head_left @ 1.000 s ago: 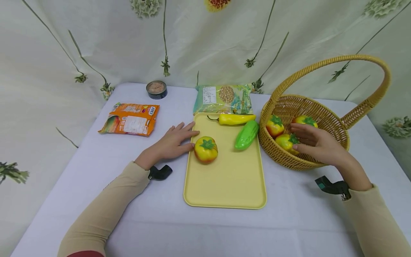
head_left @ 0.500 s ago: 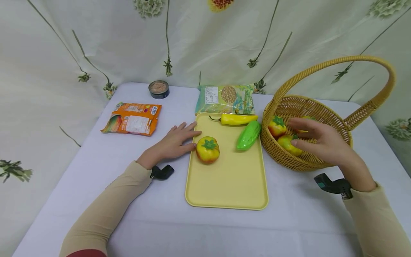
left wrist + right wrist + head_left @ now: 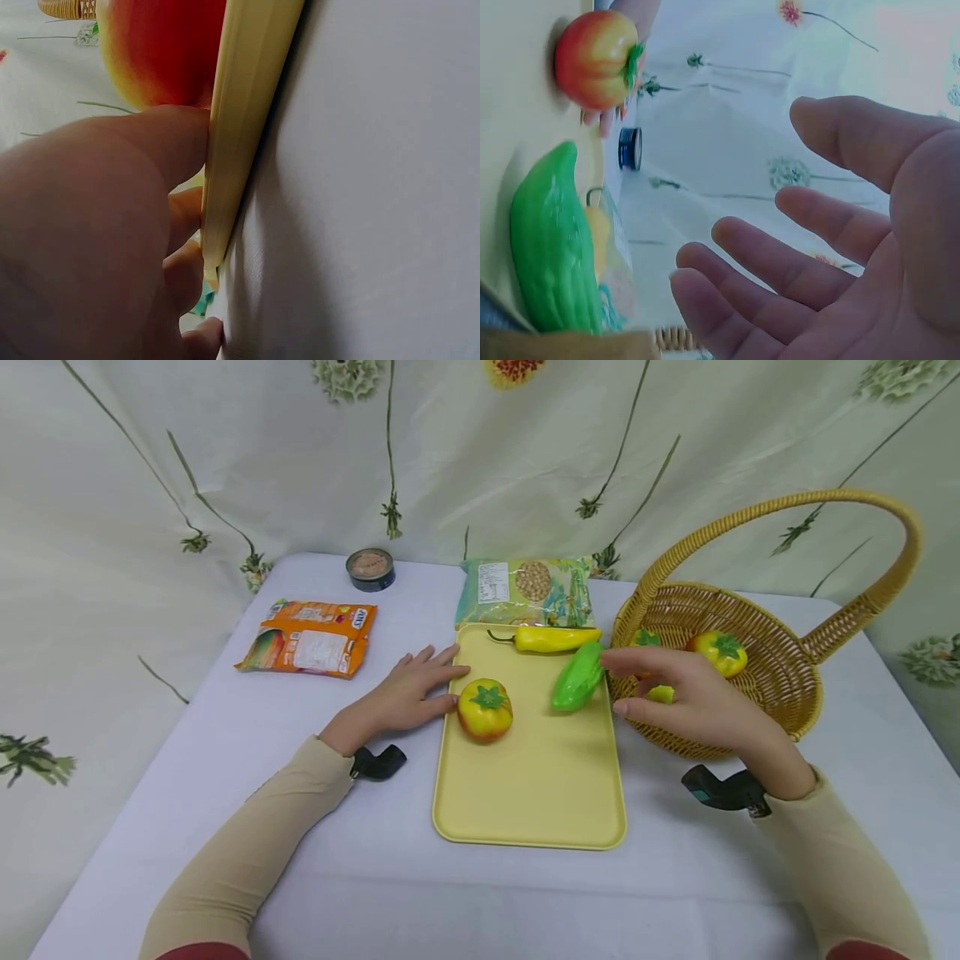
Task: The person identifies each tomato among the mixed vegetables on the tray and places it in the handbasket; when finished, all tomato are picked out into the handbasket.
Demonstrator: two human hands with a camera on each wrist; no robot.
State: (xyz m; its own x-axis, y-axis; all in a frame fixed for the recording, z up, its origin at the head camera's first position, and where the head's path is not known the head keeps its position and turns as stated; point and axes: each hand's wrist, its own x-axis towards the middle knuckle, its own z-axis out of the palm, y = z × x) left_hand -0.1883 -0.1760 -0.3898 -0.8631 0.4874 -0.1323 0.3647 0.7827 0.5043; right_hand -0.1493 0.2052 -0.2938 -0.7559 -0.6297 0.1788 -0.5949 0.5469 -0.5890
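Observation:
My left hand [image 3: 408, 693] rests along the left rim of a yellow tray [image 3: 525, 793], fingers spread, thumb beside a yellow-red tomato-like fruit [image 3: 484, 712] lying on the tray. In the left wrist view the fingers touch the tray's edge. My right hand [image 3: 686, 697] hovers over the near left rim of a wicker basket [image 3: 787, 710], fingers extended and holding nothing. Its fingertips reach toward a green cucumber-like vegetable [image 3: 577, 677] on the tray. Right wrist view: a gap separates the fingers from the green vegetable [image 3: 555, 240]. In the basket lie similar fruits [image 3: 718, 653], partly hidden by the hand.
A yellow pepper [image 3: 555, 639] lies at the tray's far edge. Behind it is a green bag of beans [image 3: 525, 593]. An orange packet [image 3: 309, 639] and a small round can [image 3: 370, 568] sit at the left. The basket's tall handle [image 3: 780, 502] arches over its opening.
My right hand has moved left from above the basket's inside to its rim beside the tray, with nothing in it. My left hand has stayed at the tray's edge.

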